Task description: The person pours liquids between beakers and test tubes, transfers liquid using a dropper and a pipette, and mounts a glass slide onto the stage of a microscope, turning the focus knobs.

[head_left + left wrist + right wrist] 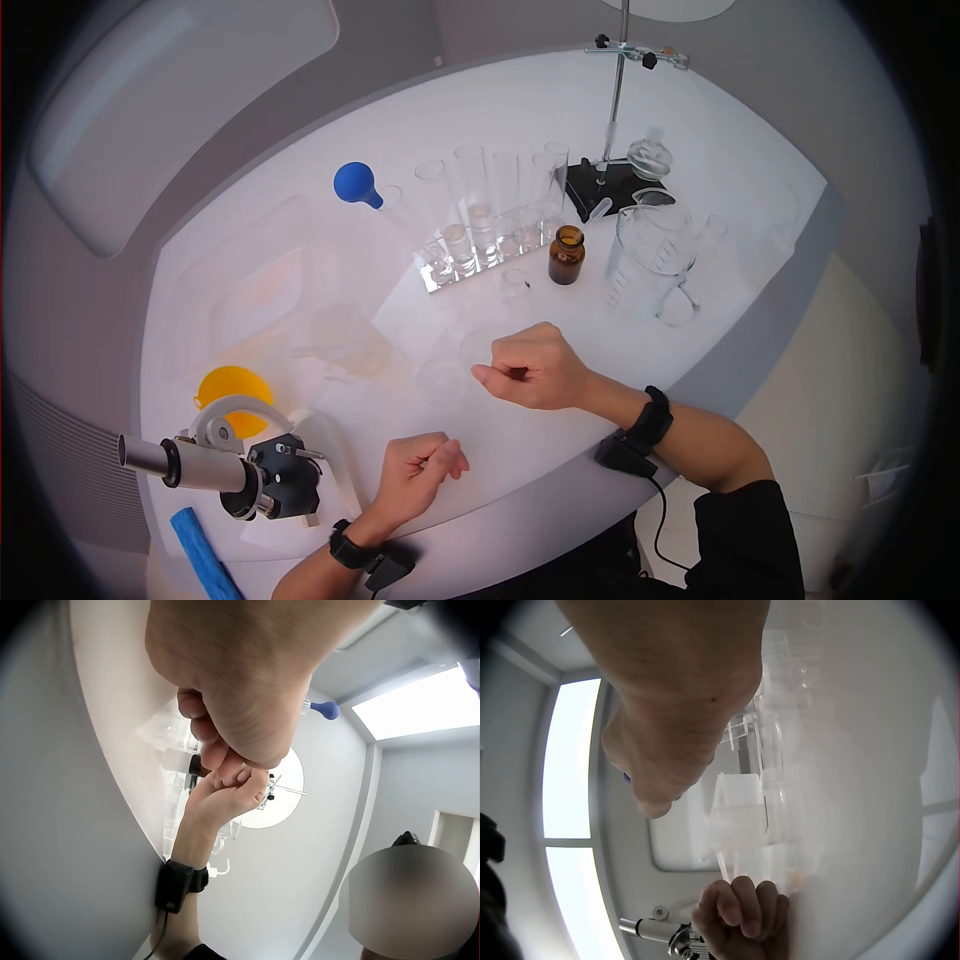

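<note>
hanging loosely curled near the edge of the white table (pixel 530 450), the left hand (pixel 422 472) grasps nothing that shows. beside it stands the microscope (pixel 285 475), its pale barrel (pixel 205 465) tilted, probably for easy viewing; a yellow plastic bowl (pixel 235 390) sits behind. the right hand (pixel 540 368) is further in, its fingers loosely bent inward, also with nothing to be seen in its grasp. near its fingertips lie two clear round dishes (pixel 439 383), flat and thin, perhaps set there for easy reach. beyond, the brown bottle (pixel 566 264) stands uncapped, its tinted glass likely meant to keep light out. a mirror-like rack (pixel 490 258) holds smooth glass tubes (pixel 471 185) upright, presumably so that they neither roll nor spill. the blue bulb (pixel 354 182), matte and rubbery-looking, is round with a tapered neck. farthest off, a broad black base (pixel 620 182) steadies the slim metal stand (pixel 615 95), its clamp (pixel 649 58) fixed high up.
</note>
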`<state>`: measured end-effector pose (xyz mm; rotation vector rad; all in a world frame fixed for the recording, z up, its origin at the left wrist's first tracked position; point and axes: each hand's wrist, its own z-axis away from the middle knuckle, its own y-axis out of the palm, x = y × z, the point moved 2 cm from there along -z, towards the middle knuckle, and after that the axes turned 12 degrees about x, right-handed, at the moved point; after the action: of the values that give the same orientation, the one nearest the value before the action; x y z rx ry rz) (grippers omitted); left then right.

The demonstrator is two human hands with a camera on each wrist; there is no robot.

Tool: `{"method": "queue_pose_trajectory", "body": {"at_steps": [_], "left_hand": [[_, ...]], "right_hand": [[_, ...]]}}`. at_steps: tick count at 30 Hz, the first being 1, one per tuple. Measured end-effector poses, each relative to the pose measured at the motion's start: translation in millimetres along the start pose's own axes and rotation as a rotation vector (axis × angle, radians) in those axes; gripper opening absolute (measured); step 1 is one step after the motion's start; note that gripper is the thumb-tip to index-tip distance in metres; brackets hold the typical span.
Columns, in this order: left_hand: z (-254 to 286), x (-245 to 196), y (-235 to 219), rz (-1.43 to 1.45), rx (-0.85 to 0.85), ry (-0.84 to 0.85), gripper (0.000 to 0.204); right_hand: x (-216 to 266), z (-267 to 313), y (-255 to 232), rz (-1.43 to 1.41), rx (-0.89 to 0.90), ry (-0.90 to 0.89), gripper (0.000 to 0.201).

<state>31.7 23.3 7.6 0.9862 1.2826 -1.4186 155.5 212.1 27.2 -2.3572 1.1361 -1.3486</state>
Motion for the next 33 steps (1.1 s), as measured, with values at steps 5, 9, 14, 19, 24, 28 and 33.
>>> {"method": "queue_pose_trajectory", "body": {"at_steps": [5, 9, 14, 19, 24, 28, 33], "left_hand": [[-1.1, 0.4, -0.9, -0.009, 0.006, 0.018, 0.036], [-0.3, 1.4, -2.2, -0.037, 0.014, 0.015, 0.035], [-0.6, 2.0, -0.6, 0.001, 0.002, 0.023, 0.033], [-0.5, 1.0, -0.6, 0.02, -0.007, 0.041, 0.034], [-3.1, 2.5, 0.0, 0.007, -0.005, 0.045, 0.036], [-2.9, 2.7, 1.2, 0.052, -0.036, 0.085, 0.036], [-2.6, 4.7, -0.3, 0.035, 0.026, 0.093, 0.036]], "right_hand": [[-0.1, -0.5, -0.2, 0.0, 0.002, -0.003, 0.041], [0.4, -1.2, 0.5, -0.014, 0.011, 0.006, 0.041], [-0.1, -0.3, 0.6, -0.037, 0.007, 0.01, 0.04], [1.0, -1.6, 1.0, -0.003, 0.008, -0.051, 0.04], [14.0, -3.7, 0.2, 0.111, 0.054, -0.156, 0.038], [33.3, -8.9, -20.3, 0.363, 0.039, -0.324, 0.027], [61.1, 0.0, -110.7, 0.368, -0.326, -0.145, 0.016]]}}
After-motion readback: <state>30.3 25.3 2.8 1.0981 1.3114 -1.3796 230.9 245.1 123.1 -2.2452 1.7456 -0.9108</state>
